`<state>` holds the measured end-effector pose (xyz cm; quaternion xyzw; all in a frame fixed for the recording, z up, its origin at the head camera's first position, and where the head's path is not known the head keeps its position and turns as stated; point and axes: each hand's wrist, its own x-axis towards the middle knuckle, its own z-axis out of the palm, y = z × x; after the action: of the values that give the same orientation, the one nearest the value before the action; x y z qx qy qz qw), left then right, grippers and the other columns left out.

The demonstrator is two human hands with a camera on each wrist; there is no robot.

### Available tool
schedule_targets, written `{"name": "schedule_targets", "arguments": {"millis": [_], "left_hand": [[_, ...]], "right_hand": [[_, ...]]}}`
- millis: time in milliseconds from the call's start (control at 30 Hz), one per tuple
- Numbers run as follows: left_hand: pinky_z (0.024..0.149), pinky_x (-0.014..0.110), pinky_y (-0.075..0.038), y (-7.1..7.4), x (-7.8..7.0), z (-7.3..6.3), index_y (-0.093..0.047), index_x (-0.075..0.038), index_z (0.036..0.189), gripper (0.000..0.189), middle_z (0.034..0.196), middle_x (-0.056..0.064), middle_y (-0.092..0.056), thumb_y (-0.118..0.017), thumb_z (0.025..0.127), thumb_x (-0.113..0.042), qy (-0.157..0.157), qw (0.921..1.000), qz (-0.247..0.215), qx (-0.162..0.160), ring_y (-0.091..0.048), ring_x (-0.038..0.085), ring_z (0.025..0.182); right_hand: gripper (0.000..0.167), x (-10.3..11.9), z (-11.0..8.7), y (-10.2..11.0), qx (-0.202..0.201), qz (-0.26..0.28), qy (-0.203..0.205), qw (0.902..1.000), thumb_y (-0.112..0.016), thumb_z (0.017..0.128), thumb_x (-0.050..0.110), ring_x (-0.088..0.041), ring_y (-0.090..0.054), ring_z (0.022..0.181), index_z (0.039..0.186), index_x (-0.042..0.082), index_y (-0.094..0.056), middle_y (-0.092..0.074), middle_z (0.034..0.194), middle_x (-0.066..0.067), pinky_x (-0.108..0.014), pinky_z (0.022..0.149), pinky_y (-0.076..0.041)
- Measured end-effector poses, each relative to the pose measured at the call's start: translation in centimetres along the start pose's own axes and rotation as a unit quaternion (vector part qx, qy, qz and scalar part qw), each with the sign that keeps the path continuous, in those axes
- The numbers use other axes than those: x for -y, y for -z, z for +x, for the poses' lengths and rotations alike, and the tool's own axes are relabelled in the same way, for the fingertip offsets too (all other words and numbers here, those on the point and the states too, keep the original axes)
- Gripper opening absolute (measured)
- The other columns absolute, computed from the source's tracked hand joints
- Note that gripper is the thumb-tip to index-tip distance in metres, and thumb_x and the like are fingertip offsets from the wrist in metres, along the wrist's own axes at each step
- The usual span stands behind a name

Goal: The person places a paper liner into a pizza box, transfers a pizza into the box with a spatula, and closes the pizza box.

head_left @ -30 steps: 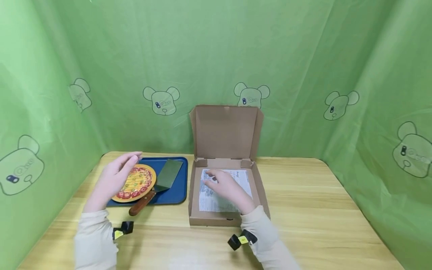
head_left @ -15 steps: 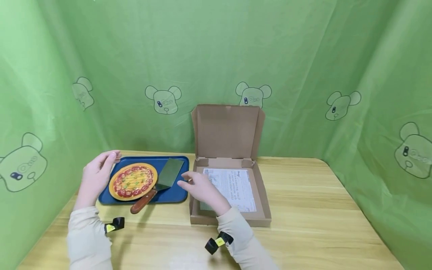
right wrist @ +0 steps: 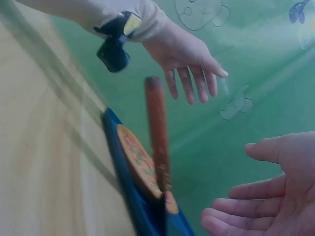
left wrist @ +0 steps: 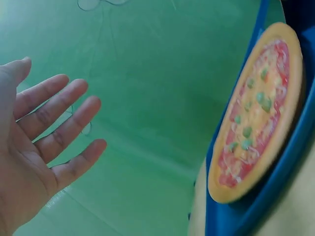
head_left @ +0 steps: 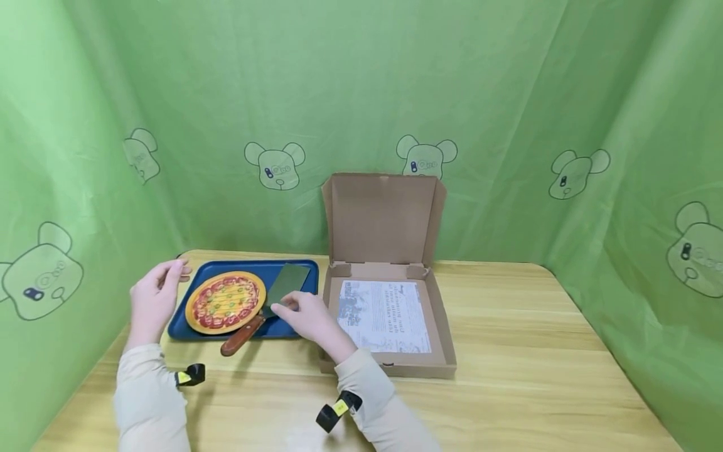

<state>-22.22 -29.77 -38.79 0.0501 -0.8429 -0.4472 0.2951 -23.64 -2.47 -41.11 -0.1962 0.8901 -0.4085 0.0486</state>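
A round pizza [head_left: 226, 302] lies on the blue tray [head_left: 254, 266] at the left of the table. Beside it, partly on the tray, is a spatula [head_left: 241, 337] with a wide metal blade and a wooden handle that sticks out over the front edge. My left hand [head_left: 155, 295] hovers at the tray's left side, its fingers spread loosely and holding nothing in the left wrist view. Over the spatula, near where blade meets handle, is my right hand [head_left: 316, 320]. In the right wrist view its fingers [right wrist: 256, 209] are relaxed, apart from the handle.
To the right of the tray stands a cardboard box [head_left: 443, 326] with its lid [head_left: 386, 220] raised. A printed paper sheet [head_left: 390, 320] lies inside. Green cloth [head_left: 361, 81] with bear drawings closes off the back and sides of the wooden table [head_left: 508, 351].
My right hand has moved left from above the box to above the spatula. My left hand has drawn left, off the pizza. The pizza, spatula and box stay in place.
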Motion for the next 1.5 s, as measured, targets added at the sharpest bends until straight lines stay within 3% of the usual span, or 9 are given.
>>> {"name": "schedule_targets", "arguments": {"millis": [267, 533, 667, 767, 967, 1033, 1200, 1400, 1500], "left_hand": [[0.072, 0.001, -0.042, -0.4, 1.6, 0.0, -0.069, -0.004, 0.115, 0.041, 0.08, -0.037, -0.056, -0.05, 0.101, -0.037, 0.023, 0.9997, 0.002, -0.013, -0.055, -0.02, 0.074], [0.073, 0.002, -0.041, -1.4, 2.7, 0.0, -0.068, -0.005, 0.116, 0.045, 0.105, 0.015, -0.074, -0.047, 0.101, -0.042, 0.036, 0.9988, 0.034, 0.007, -0.052, -0.022, 0.073], [0.071, 0.001, -0.041, -1.7, 3.1, 0.0, -0.068, -0.003, 0.116, 0.046, 0.107, 0.021, -0.072, -0.046, 0.102, -0.041, 0.039, 0.9987, 0.032, 0.012, -0.053, -0.021, 0.074], [0.072, 0.003, -0.041, -1.7, 3.4, -0.1, -0.067, -0.004, 0.118, 0.047, 0.108, 0.019, -0.072, -0.044, 0.102, -0.042, 0.046, 0.998, 0.04, 0.018, -0.053, -0.02, 0.074], [0.079, 0.009, -0.041, -1.7, 4.2, -0.1, -0.066, -0.006, 0.122, 0.05, 0.111, 0.017, -0.072, -0.042, 0.102, -0.045, 0.058, 0.996, 0.058, 0.036, -0.052, -0.02, 0.075], [0.079, 0.007, -0.041, -1.9, 4.3, -0.1, -0.065, -0.005, 0.122, 0.05, 0.111, 0.017, -0.072, -0.041, 0.102, -0.044, 0.059, 0.9959, 0.057, 0.039, -0.051, -0.022, 0.073], [0.076, 0.004, -0.041, -2.0, 4.2, 0.0, -0.064, -0.002, 0.124, 0.049, 0.112, 0.019, -0.071, -0.042, 0.103, -0.041, 0.055, 0.9957, 0.058, 0.046, -0.05, -0.022, 0.073], [0.082, 0.024, -0.052, -2.0, 4.0, -0.1, -0.064, -0.002, 0.123, 0.05, 0.112, 0.019, -0.071, -0.043, 0.103, -0.042, 0.04, 0.9948, 0.075, 0.056, -0.069, 0.027, 0.096], [0.086, 0.036, -0.054, -1.9, 3.8, -0.2, -0.065, -0.001, 0.121, 0.051, 0.111, 0.02, -0.071, -0.042, 0.103, -0.043, 0.034, 0.9948, 0.075, 0.061, -0.068, 0.037, 0.101]], "right_hand": [[0.042, 1.0, 0.2, -3.4, 0.008, 0.058, -0.059, 0.9965, -0.06, 0.093, 0.049, -0.023, -0.067, 0.056, 0.095, 0.008, -0.068, -0.072, 0.075, -0.01, -0.022, 0.049, -0.047], [0.053, 1.7, 0.4, -5.8, 0.0, 0.052, -0.113, 0.9922, -0.057, 0.09, 0.06, -0.026, -0.066, 0.05, 0.061, 0.016, -0.055, -0.069, 0.061, -0.014, -0.027, 0.043, -0.047], [0.058, 1.7, 0.2, -6.8, 0.01, 0.106, -0.14, 0.9843, -0.059, 0.089, 0.06, -0.025, -0.065, 0.047, 0.062, 0.008, -0.06, -0.068, 0.059, -0.015, -0.032, 0.043, -0.054], [0.061, 1.7, 0.0, -7.4, 0.036, 0.198, -0.166, 0.9653, -0.06, 0.088, 0.06, -0.027, -0.067, 0.049, 0.075, 0.0, -0.066, -0.069, 0.062, -0.017, -0.038, 0.047, -0.058], [0.053, 1.2, -0.3, -8.6, 0.101, 0.386, -0.188, 0.8975, -0.061, 0.091, 0.051, -0.029, -0.07, 0.056, 0.089, -0.002, -0.067, -0.071, 0.075, -0.025, -0.042, 0.057, -0.061], [0.045, 1.0, -0.2, -8.6, 0.109, 0.42, -0.183, 0.8822, -0.061, 0.093, 0.045, -0.028, -0.071, 0.059, 0.092, 0.0, -0.068, -0.072, 0.079, -0.025, -0.042, 0.06, -0.061], [0.035, 0.8, 0.0, -8.4, 0.104, 0.452, -0.178, 0.8677, -0.062, 0.093, 0.034, -0.028, -0.073, 0.067, 0.096, 0.001, -0.072, -0.072, 0.084, -0.023, -0.041, 0.065, -0.062], [0.031, 1.0, -0.2, -8.5, 0.085, 0.484, -0.178, 0.8524, -0.065, 0.092, 0.03, -0.024, -0.073, 0.071, 0.096, -0.001, -0.073, -0.073, 0.08, -0.018, -0.041, 0.07, -0.062], [0.033, 1.1, -0.5, -8.4, 0.079, 0.497, -0.171, 0.8474, -0.065, 0.092, 0.03, -0.022, -0.072, 0.069, 0.096, -0.002, -0.073, -0.074, 0.084, -0.021, -0.041, 0.072, -0.062]]}}
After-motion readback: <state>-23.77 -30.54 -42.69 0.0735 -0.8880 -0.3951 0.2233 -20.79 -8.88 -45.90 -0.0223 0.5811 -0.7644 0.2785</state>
